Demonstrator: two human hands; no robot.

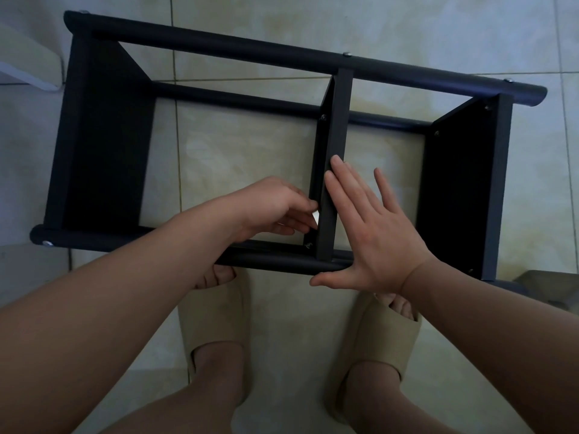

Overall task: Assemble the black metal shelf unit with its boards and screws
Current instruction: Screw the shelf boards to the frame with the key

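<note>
The black metal shelf unit (282,57) lies on its side on the tiled floor, with three black boards fixed between round tubes. My right hand (372,233) lies flat with straight fingers against the right face of the middle board (336,136), thumb along the near tube (275,261). My left hand (275,208) reaches to the board's left face and pinches a small white thing (316,218) against it; what it is I cannot tell. A screw head (309,245) shows just below that spot.
My feet in beige slippers (216,321) stand right at the near tube. The left board (106,145) and the right board (454,189) close the frame's ends. A white step or ledge (28,57) sits at the upper left. Silver screw heads dot the tubes.
</note>
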